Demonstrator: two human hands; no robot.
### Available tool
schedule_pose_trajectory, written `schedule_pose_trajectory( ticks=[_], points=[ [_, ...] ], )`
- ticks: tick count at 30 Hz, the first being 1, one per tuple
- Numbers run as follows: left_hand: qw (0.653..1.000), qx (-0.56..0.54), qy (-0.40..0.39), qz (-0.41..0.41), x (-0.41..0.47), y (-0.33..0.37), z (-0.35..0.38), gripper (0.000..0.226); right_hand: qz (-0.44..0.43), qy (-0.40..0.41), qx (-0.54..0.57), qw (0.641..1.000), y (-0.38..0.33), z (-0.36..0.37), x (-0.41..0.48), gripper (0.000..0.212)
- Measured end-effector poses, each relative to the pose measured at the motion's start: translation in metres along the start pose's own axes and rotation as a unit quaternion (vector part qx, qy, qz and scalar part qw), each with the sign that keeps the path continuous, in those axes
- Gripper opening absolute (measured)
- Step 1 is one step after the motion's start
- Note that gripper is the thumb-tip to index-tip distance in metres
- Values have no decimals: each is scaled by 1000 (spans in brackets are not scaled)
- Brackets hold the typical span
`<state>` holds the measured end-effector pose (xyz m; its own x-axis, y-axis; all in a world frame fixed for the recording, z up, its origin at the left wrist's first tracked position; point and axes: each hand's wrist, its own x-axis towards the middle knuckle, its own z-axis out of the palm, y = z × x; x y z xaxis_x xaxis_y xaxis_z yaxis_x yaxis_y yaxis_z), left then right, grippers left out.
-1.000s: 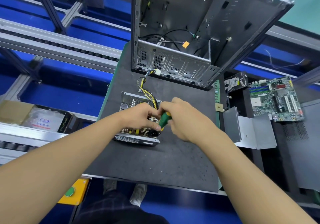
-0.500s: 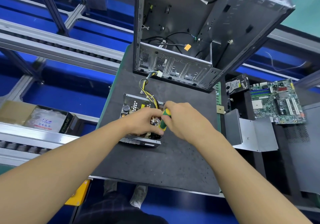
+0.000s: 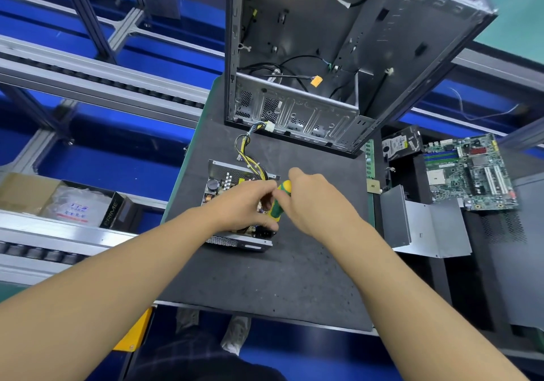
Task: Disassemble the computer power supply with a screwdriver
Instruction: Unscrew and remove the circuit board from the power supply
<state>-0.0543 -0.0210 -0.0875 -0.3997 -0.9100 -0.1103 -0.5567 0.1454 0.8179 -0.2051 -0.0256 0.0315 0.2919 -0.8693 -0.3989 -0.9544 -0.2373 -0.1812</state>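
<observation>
Screwdriver (image 3: 279, 201), green and yellow handle, stood steeply tilted. Its long axis ran from the yellow butt, up and away from the person, down to the green end, aimed into the open power supply (image 3: 222, 181). Shaft and tip were hidden behind the fingers. Right hand (image 3: 319, 205) came in from the handle's right, fingers curled round it and index knuckle raised above the butt. The wrist was roughly level and the forearm ran back toward the lower right. Power supply lay flat and lidless on the dark mat (image 3: 265, 280), directly under the grip and spreading left of it, its vented near wall just below the grip. Left hand (image 3: 243, 208) lay over the circuit board left of the grip, fingers curled with the tips close against the handle and the thumb along the unit's near edge. Could not tell whether it pinched anything. Yellow and black wire bundle (image 3: 245, 151) left the unit's far side, beyond the grip, toward the gutted computer case (image 3: 323, 42) standing farther off. Well right of the grip: a bent metal cover (image 3: 426, 227), a motherboard (image 3: 471, 171) and a hard drive (image 3: 400, 143).
</observation>
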Motion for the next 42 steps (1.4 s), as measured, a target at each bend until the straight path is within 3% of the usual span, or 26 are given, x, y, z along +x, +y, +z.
schedule_pose_trajectory(
  ticks=[3,9,14,16,19,21,25,28,33,37,40,42],
  points=[
    [992,130,0,-1,-8,-6,-4,46,-10,-14,-8,1000,6,-7,2,19],
    [932,356,-66,15,-1,3,6,39,-29,-45,3,999,9,-14,-1,24],
    [938,302,-164,47,-2,-7,-13,27,-53,-63,3,997,11,-20,-2,29],
    [948,274,-155,53,-3,-11,-15,27,-57,-80,8,995,10,-19,-2,34],
    [954,265,-129,57,-7,-17,-8,32,-62,-79,28,995,6,-11,-4,9],
    [960,251,-113,53,-11,-21,-4,36,-66,-59,8,996,4,-4,-4,22],
    [967,237,-76,60,-16,-27,0,33,-80,13,-60,995,3,6,-4,10],
    [979,194,-55,43,-15,-26,1,30,-71,22,-63,995,2,7,-6,18],
    [980,193,-35,30,-15,-28,4,32,-76,-42,-24,996,3,-5,-6,35],
    [977,209,-29,39,-16,-22,5,28,-104,-83,41,990,2,-3,-7,18],
    [971,232,-32,36,-16,-23,6,20,-121,-29,31,992,-1,5,-8,21],
    [973,225,-30,33,-16,-24,7,31,-127,11,2,992,1,6,-7,33]
  ],
)
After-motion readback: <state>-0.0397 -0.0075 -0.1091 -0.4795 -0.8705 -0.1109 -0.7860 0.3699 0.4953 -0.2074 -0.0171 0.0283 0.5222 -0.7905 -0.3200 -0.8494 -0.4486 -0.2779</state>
